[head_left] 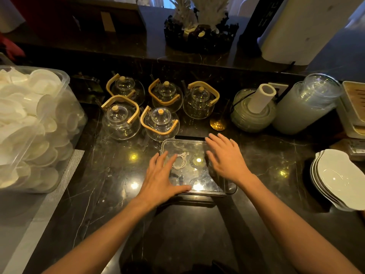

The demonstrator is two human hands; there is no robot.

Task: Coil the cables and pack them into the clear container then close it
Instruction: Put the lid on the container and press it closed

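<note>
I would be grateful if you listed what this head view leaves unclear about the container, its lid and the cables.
1. Whether the lid of the clear container is latched: the left hand and right hand cover its side edges.
2. Cable count: one white cable shows coiled inside; glare and dark shapes near the front hide any others.
3. The white cable's connector type: too small.

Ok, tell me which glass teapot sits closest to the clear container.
The front-right teapot, the one with the cork-topped lid. It stands right behind the container's far left corner; the other four stand farther back or left.
</note>
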